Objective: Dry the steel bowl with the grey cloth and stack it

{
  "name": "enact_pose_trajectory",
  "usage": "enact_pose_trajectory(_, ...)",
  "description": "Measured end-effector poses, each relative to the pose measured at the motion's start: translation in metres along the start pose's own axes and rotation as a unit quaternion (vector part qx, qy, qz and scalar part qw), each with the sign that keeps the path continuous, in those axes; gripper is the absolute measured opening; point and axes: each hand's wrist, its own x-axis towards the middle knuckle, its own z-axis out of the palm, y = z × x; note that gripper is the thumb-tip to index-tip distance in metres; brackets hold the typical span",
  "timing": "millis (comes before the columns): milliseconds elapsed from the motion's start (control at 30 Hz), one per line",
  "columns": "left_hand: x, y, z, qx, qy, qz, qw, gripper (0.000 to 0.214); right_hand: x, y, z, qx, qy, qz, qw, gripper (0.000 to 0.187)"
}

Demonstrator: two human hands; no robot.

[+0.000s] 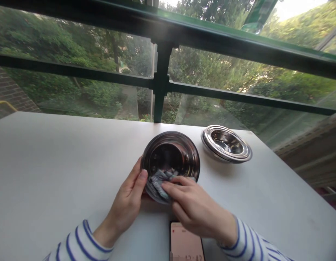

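Observation:
A shiny steel bowl [171, 156] is tilted up on its near edge on the white table [56, 159]. My left hand [128, 201] grips its left rim, thumb on the inside. My right hand [193, 206] presses a grey striped cloth [159, 181] against the bowl's lower inside, fingers bunched on the cloth. Both wrists wear white sleeves with blue stripes.
A stack of steel bowls [226, 143] stands to the right near the table's far edge. A phone with a pink screen [185, 244] lies at the near edge under my right wrist. Behind the table runs a dark railing [159, 85] with glass panels and trees beyond.

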Motion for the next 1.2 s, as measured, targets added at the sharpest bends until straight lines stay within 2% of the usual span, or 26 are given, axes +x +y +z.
enact_pose_trajectory(100, 0.002, -0.005, -0.002, -0.01, 0.016, -0.007, 1.0, 0.051, 0.015, -0.011, 0.012, 0.067, 0.042, -0.032, 0.996, 0.047)
enact_pose_trajectory(200, 0.003, -0.005, -0.006, -0.011, 0.036, 0.004, 0.999, 0.051, 0.013, -0.006, 0.013, 0.003, 0.025, -0.037, 0.999, 0.047)
enact_pose_trajectory(300, 0.004, -0.001, -0.006, -0.001, 0.035, 0.014, 0.999, 0.051, -0.003, 0.009, 0.003, -0.083, -0.011, -0.012, 0.996, 0.043)
enact_pose_trajectory(367, 0.004, 0.0, -0.003, 0.002, 0.03, 0.018, 0.999, 0.052, -0.01, 0.014, -0.002, -0.098, -0.015, 0.008, 0.995, 0.04)
enact_pose_trajectory(433, 0.004, -0.001, 0.001, 0.002, 0.039, 0.03, 0.999, 0.051, -0.007, 0.011, -0.002, -0.055, -0.007, 0.007, 0.998, 0.039)
enact_pose_trajectory(500, 0.004, -0.003, 0.004, 0.002, 0.047, 0.04, 0.998, 0.049, 0.006, 0.001, 0.005, 0.04, 0.018, -0.012, 0.999, 0.042)
enact_pose_trajectory(567, 0.004, -0.006, 0.005, 0.005, 0.052, 0.041, 0.998, 0.048, 0.023, -0.012, 0.015, 0.141, 0.078, 0.001, 0.987, 0.043)
enact_pose_trajectory(667, 0.005, -0.007, 0.004, 0.011, 0.068, 0.048, 0.996, 0.048, 0.04, -0.023, 0.026, 0.183, 0.122, 0.006, 0.976, 0.042)
enact_pose_trajectory(733, 0.007, -0.007, 0.001, 0.001, 0.075, 0.05, 0.996, 0.048, 0.039, -0.021, 0.028, 0.134, 0.102, -0.013, 0.986, 0.045)
enact_pose_trajectory(833, 0.01, -0.007, -0.002, -0.028, 0.07, 0.038, 0.996, 0.051, 0.021, -0.006, 0.023, 0.009, 0.038, -0.035, 0.999, 0.051)
enact_pose_trajectory(967, 0.012, -0.004, -0.002, -0.032, 0.069, 0.024, 0.997, 0.056, -0.007, 0.015, 0.004, -0.109, -0.035, -0.025, 0.993, 0.048)
enact_pose_trajectory(1033, 0.011, -0.003, 0.001, -0.033, 0.076, 0.01, 0.997, 0.056, -0.009, 0.016, 0.0, -0.112, -0.045, -0.019, 0.992, 0.047)
enact_pose_trajectory(1100, 0.011, -0.005, 0.003, -0.035, 0.081, 0.01, 0.996, 0.054, -0.001, 0.01, 0.003, -0.07, -0.032, -0.023, 0.997, 0.048)
enact_pose_trajectory(1167, 0.01, -0.008, 0.004, -0.035, 0.077, 0.023, 0.996, 0.052, 0.015, -0.002, 0.012, 0.006, 0.004, -0.032, 0.999, 0.051)
enact_pose_trajectory(1200, 0.01, -0.01, 0.004, -0.033, 0.073, 0.03, 0.996, 0.051, 0.026, -0.009, 0.018, 0.053, 0.034, -0.015, 0.998, 0.051)
